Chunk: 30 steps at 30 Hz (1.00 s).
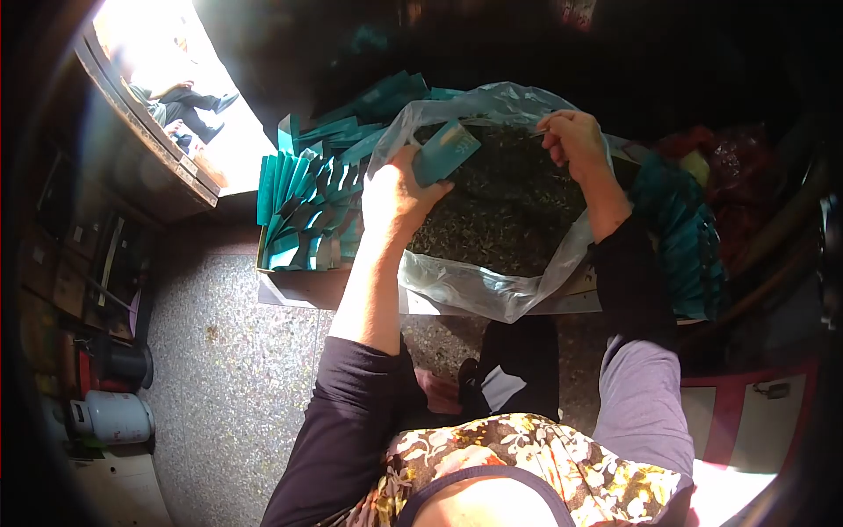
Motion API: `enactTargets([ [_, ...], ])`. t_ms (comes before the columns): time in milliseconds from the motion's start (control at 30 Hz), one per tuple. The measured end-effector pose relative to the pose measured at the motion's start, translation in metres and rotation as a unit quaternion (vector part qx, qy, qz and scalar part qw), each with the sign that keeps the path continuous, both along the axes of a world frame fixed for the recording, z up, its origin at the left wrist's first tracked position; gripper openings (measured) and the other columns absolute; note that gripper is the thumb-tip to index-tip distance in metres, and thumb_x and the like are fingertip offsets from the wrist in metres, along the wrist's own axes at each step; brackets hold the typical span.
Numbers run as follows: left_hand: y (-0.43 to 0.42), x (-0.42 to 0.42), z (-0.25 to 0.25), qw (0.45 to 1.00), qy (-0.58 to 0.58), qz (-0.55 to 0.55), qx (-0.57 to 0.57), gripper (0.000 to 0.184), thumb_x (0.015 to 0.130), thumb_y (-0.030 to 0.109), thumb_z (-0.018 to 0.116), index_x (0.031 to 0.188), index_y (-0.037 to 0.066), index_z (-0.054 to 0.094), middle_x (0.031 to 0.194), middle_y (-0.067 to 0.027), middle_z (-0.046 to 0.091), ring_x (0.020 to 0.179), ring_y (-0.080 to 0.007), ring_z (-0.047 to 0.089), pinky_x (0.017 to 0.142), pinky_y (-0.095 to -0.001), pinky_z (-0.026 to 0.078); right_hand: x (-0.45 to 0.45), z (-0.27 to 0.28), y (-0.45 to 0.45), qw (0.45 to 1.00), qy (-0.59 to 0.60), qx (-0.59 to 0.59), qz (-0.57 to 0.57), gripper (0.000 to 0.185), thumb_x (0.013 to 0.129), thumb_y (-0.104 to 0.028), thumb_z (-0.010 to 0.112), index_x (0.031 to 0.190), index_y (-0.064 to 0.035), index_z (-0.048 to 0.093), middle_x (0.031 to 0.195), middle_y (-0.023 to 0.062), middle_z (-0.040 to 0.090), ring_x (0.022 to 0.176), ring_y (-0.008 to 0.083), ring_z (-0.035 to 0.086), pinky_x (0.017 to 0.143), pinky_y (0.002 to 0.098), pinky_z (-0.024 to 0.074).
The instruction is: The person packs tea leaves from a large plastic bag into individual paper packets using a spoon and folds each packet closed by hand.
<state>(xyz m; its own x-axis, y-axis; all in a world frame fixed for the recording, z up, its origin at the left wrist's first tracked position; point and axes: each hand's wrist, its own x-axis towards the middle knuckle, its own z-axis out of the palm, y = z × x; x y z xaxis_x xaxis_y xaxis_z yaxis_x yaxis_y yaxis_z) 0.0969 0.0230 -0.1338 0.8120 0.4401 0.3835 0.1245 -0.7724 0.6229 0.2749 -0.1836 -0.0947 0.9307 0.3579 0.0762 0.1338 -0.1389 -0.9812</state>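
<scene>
My left hand (395,198) grips a teal paper packet (448,151) between thumb and fingers, tilted over the left part of a clear plastic bag (492,294). Loose dark dried leaves (492,215) fill the bag, whose rim is spread wide open. Over the bag's far right side is my right hand (575,145), its fingers pinched together. A small pale bit shows at those fingertips; whether it is a held thing or part of the bag's edge is unclear. The packet's opening and contents are hard to see.
Many teal packets (294,198) stand packed in a box left of the bag. More teal packets (680,237) lie at the right, by a red plastic bag (742,162). A white gas cylinder (118,417) stands low at left. Beyond the doorway sits a person (184,105).
</scene>
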Motion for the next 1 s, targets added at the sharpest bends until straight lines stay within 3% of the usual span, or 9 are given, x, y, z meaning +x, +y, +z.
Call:
enactTargets([
  [400, -0.013, -0.001, 0.006, 1.000, -0.002, 0.007, 0.025, 0.064, 0.065, 0.034, 0.082, 0.118, 0.005, 0.059, 0.104, -0.0175, 0.066, 0.093, -0.0304, 0.066, 0.082, -0.0367, 0.052, -0.040, 0.024, 0.041, 0.981, -0.147, -0.086, 0.091, 0.017, 0.082, -0.009, 0.052, 0.080, -0.0026, 0.068, 0.059, 0.0032, 0.060, 0.042, 0.0087, 0.051, 0.038, 0.0230, 0.0377],
  [467, -0.011, 0.000, 0.005, 1.000, -0.006, 0.005, 0.016, 0.063, 0.065, 0.034, 0.082, 0.117, 0.006, 0.059, 0.103, -0.0173, 0.066, 0.093, -0.0303, 0.066, 0.082, -0.0367, 0.052, -0.051, 0.028, 0.047, 0.932, -0.314, -0.147, 0.109, 0.014, 0.082, -0.007, 0.055, 0.084, -0.0026, 0.068, 0.062, 0.0057, 0.063, 0.049, 0.0120, 0.058, 0.045, 0.0253, 0.0437],
  [500, -0.009, 0.001, 0.003, 1.000, -0.013, 0.000, 0.003, 0.062, 0.065, 0.033, 0.082, 0.116, 0.006, 0.059, 0.102, -0.0171, 0.067, 0.093, -0.0303, 0.066, 0.081, -0.0366, 0.052, -0.052, 0.027, 0.049, 0.932, -0.314, -0.146, 0.110, 0.014, 0.082, -0.007, 0.055, 0.084, -0.0026, 0.068, 0.062, 0.0057, 0.063, 0.049, 0.0120, 0.058, 0.045, 0.0253, 0.0437],
  [567, -0.006, 0.001, 0.001, 1.000, -0.022, -0.004, -0.009, 0.061, 0.065, 0.033, 0.082, 0.115, 0.006, 0.059, 0.101, -0.0168, 0.067, 0.092, -0.0302, 0.066, 0.081, -0.0365, 0.051, -0.052, 0.027, 0.051, 0.851, -0.502, -0.096, 0.120, 0.009, 0.079, -0.008, 0.058, 0.081, -0.0054, 0.067, 0.070, 0.0120, 0.064, 0.066, 0.0283, 0.065, 0.060, 0.0345, 0.0510],
  [700, -0.006, -0.001, 0.004, 0.999, -0.024, -0.013, -0.036, 0.060, 0.065, 0.034, 0.082, 0.113, 0.006, 0.059, 0.099, -0.0158, 0.067, 0.090, -0.0298, 0.066, 0.079, -0.0360, 0.052, -0.056, 0.036, 0.045, 0.808, -0.577, -0.079, 0.085, 0.008, 0.078, -0.004, 0.060, 0.083, -0.0068, 0.066, 0.076, 0.0112, 0.066, 0.071, 0.0304, 0.065, 0.061, 0.0341, 0.0516],
  [767, -0.006, -0.002, 0.006, 0.999, -0.020, -0.010, -0.036, 0.060, 0.065, 0.033, 0.081, 0.113, 0.005, 0.059, 0.098, -0.0153, 0.068, 0.088, -0.0297, 0.067, 0.077, -0.0361, 0.052, -0.055, 0.037, 0.040, 0.786, -0.614, -0.044, 0.058, 0.015, 0.080, 0.004, 0.057, 0.089, -0.0024, 0.066, 0.076, 0.0103, 0.067, 0.065, 0.0179, 0.064, 0.060, 0.0280, 0.0503],
  [900, -0.004, -0.003, 0.005, 0.999, -0.016, -0.009, -0.051, 0.061, 0.066, 0.034, 0.081, 0.114, 0.005, 0.058, 0.099, -0.0159, 0.067, 0.089, -0.0302, 0.066, 0.079, -0.0363, 0.052, -0.045, 0.026, 0.024, 0.834, -0.551, -0.024, -0.005, 0.012, 0.080, 0.000, 0.058, 0.087, -0.0063, 0.066, 0.078, 0.0114, 0.066, 0.070, 0.0293, 0.065, 0.059, 0.0311, 0.0511],
  [967, 0.000, 0.001, 0.003, 0.999, -0.018, -0.005, -0.050, 0.062, 0.066, 0.035, 0.081, 0.114, 0.004, 0.058, 0.099, -0.0167, 0.067, 0.089, -0.0305, 0.066, 0.080, -0.0363, 0.052, -0.035, 0.014, 0.017, 0.931, -0.360, -0.036, -0.051, 0.012, 0.083, -0.004, 0.056, 0.088, -0.0056, 0.067, 0.078, 0.0130, 0.066, 0.070, 0.0301, 0.065, 0.061, 0.0338, 0.0513],
  [1000, 0.003, 0.003, 0.001, 0.999, -0.023, -0.005, -0.043, 0.063, 0.066, 0.035, 0.081, 0.115, 0.003, 0.057, 0.099, -0.0177, 0.067, 0.089, -0.0309, 0.066, 0.081, -0.0364, 0.051, -0.025, 0.004, 0.015, 0.932, -0.358, -0.034, -0.046, 0.012, 0.083, -0.004, 0.056, 0.088, -0.0056, 0.067, 0.078, 0.0130, 0.066, 0.070, 0.0301, 0.065, 0.061, 0.0338, 0.0513],
])
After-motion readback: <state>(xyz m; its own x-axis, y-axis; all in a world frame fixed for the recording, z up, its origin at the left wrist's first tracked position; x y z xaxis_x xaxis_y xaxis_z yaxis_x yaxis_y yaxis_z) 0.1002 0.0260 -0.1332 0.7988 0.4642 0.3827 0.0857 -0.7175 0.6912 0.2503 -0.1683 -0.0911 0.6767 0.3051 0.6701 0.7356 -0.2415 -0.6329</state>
